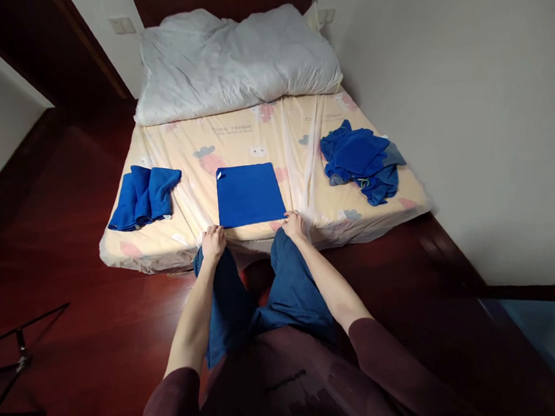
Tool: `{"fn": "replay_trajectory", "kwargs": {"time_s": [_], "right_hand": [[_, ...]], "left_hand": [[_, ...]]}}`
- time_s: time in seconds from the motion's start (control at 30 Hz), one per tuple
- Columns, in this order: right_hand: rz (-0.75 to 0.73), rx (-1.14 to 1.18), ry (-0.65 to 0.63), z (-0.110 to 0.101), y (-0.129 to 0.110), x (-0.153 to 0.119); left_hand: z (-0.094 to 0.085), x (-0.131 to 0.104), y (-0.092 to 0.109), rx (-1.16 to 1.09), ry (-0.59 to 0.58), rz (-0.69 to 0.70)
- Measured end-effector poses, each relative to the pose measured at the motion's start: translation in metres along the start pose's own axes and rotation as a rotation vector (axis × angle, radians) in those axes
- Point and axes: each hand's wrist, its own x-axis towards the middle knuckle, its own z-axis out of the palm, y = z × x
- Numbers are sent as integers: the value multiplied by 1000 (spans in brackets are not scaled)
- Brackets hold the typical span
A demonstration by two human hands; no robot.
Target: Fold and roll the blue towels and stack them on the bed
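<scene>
A blue cloth (250,194) lies flat and square on the bed, with a small white tag at its far left corner. My left hand (213,243) is closed at its near left corner, fingers pinching the edge. At the near right corner, my right hand (293,225) pinches the cloth between thumb and fingers. To the left rest several folded blue cloths (143,195), partly overlapping. A crumpled heap of blue cloths (363,158) sits on the right side of the bed.
The bed (247,139) has a patterned cover under clear plastic sheeting. A pale wrapped bundle (240,59) spans its head end. A wall (469,120) runs along the right. Black stand legs (22,360) are on the floor at left.
</scene>
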Motion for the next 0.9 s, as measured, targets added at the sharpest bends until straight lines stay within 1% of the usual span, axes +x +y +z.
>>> {"fn": "replay_trajectory", "kwargs": {"time_s": [0.07,0.17,0.23,0.33,0.43,0.53,0.6,0.67,0.8,0.9], "right_hand": [[-38,-40,-17,0,0,5],[-67,-61,-43,0,1,14],[-71,-67,-50,1,2,20],[-104,-93,-60,3,2,27],[-211,-156,-82,5,-1,31],[-309,-194,-118,7,-6,33],[-304,-184,-140,7,-7,34],[-262,-170,-150,8,-8,35],[-224,-156,-139,9,-9,37],[-203,-99,-120,10,-8,38]], "left_hand": [[4,7,-3,-29,-4,28],[7,16,-8,-69,-40,49],[8,20,-11,-74,-66,48],[8,28,-13,-60,-66,44],[11,37,-12,-58,-64,113],[16,44,-12,-69,-99,192],[18,46,-12,-76,-106,202],[19,46,-12,-77,-101,190],[14,44,-11,-47,-85,147],[10,43,-12,-20,-67,88]]}}
